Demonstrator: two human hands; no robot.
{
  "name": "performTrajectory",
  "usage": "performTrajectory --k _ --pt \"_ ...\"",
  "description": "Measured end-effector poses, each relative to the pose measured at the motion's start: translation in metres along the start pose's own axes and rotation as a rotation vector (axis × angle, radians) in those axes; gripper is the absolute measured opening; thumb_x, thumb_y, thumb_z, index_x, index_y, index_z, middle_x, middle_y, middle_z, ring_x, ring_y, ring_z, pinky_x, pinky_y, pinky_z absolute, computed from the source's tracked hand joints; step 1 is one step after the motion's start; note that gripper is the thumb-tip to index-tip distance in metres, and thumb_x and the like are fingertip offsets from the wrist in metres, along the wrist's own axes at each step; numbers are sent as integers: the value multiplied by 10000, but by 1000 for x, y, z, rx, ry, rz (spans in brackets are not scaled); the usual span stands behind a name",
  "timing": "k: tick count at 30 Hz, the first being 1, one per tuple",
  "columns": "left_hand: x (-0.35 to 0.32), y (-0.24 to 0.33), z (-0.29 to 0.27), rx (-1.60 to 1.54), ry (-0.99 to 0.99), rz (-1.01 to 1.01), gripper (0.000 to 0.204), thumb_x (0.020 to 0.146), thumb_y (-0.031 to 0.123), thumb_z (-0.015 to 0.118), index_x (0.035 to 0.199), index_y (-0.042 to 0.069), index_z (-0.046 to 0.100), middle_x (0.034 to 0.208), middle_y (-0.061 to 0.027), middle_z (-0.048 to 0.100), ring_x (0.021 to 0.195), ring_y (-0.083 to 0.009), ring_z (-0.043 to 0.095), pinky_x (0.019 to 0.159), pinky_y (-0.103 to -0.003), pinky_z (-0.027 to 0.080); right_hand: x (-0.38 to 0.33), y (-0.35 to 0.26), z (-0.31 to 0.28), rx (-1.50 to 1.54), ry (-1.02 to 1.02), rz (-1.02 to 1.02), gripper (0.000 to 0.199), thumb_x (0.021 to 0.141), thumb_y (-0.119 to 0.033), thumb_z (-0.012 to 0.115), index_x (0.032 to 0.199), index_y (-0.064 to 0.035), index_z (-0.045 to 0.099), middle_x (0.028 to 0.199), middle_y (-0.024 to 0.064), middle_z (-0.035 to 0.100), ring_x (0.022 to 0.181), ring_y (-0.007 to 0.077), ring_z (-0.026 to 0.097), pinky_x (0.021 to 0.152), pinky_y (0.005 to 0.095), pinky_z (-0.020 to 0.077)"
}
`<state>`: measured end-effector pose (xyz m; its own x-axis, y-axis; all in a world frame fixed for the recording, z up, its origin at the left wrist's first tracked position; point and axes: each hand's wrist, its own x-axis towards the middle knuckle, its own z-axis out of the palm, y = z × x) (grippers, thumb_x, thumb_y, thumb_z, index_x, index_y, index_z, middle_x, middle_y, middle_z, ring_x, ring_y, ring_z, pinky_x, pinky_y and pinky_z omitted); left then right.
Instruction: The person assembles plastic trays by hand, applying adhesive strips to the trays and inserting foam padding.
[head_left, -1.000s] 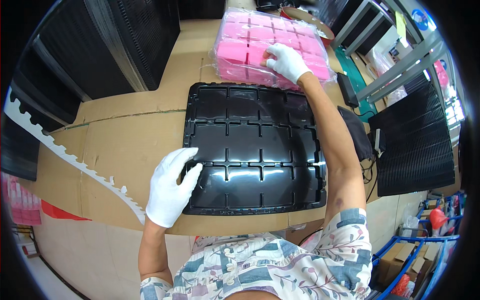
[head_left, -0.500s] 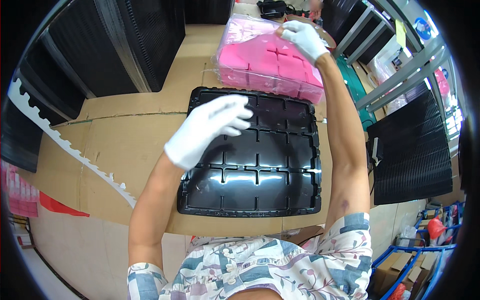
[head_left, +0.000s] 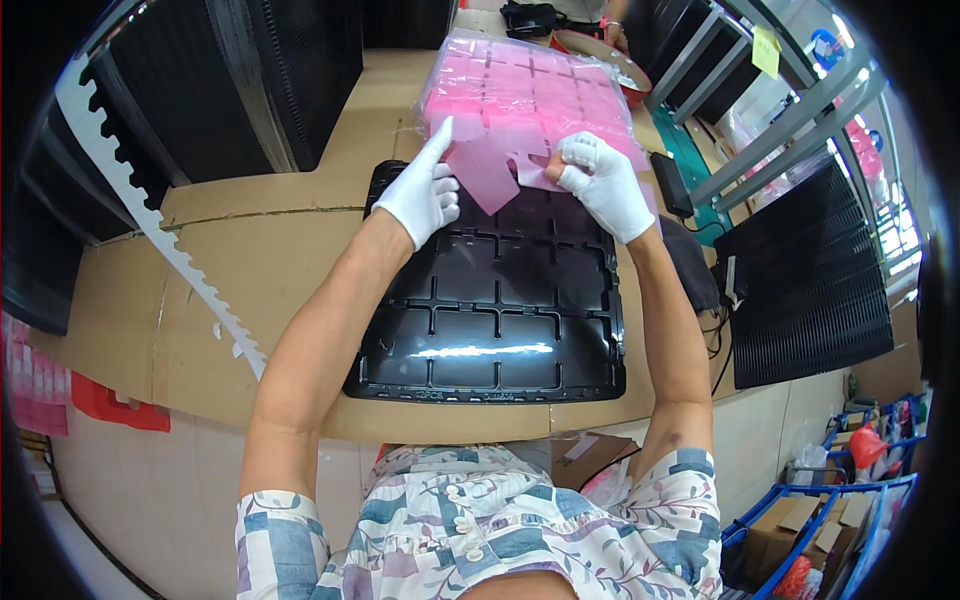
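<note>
My white-gloved right hand (head_left: 605, 185) pinches a thin pink foam sheet (head_left: 485, 175) at its right end, bare fingertips showing. The sheet has cut slits and hangs loosely over the far edge of a black plastic tray (head_left: 500, 320). Beside the sheet's left edge, my gloved left hand (head_left: 425, 190) has its thumb raised apart from loosely curled fingers; it appears to hold nothing. The tray, divided into shallow compartments, lies flat on the cardboard-covered table. Just beyond it sits a stack of pink foam sheets (head_left: 520, 75) in clear plastic wrap.
Tall stacks of black trays (head_left: 290, 80) stand at the far left. A white notched strip (head_left: 150, 220) runs along the left side. Grey metal bars (head_left: 790, 155) and a ribbed black panel (head_left: 810, 280) occupy the right. Another person's hand (head_left: 617, 38) shows at the far end.
My right hand has come nearer from over the wrapped stack, drawing the pink sheet toward the tray. My left hand has moved farther away, its thumb now raised beside the sheet.
</note>
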<state>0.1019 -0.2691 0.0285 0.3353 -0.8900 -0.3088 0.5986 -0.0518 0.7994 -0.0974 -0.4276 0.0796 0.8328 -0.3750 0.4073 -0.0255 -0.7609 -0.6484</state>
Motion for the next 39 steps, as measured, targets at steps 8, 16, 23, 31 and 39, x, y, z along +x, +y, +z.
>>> performTrajectory --k 8,16,23,31,39 --pt "-22 -1 26 -377 -55 124 442 927 288 688 1241 14 539 1155 -121 620 980 -254 626 817 -393 571 -15 -36 11 -574 335 -309 188 756 -51 738 899 -14 620 890 110 600 859 284 603 799 356 476" --pt "-65 3 1 -381 -131 161 204 982 171 604 1136 40 626 1076 -80 682 928 -184 669 708 -325 586 -87 -7 86 848 -16 459 577 965 -203 563 1450 8 333 1401 201 515 1123 307 618 838 358 551" --pt "-102 -33 -34 42 100 89 198 953 205 646 1102 76 658 978 -17 701 819 -114 678 681 -260 555 -155 29 10 1466 233 566 557 997 -548 423 1321 -112 543 1214 92 648 1025 233 660 686 348 531" --pt "-107 -50 -44 554 240 293 205 929 249 693 1021 70 731 798 67 634 618 -22 468 550 -181 339 -161 12 -5 474 277 732 163 953 -241 658 918 -83 676 729 -45 579 583 47 475 509 206 329" --pt "-153 -59 -31 861 486 313 426 907 126 711 1300 36 576 703 7 618 582 -33 530 529 -206 441 -194 -2 -3 123 210 814 199 925 -205 686 901 -9 703 647 -47 564 568 38 463 503 222 354"
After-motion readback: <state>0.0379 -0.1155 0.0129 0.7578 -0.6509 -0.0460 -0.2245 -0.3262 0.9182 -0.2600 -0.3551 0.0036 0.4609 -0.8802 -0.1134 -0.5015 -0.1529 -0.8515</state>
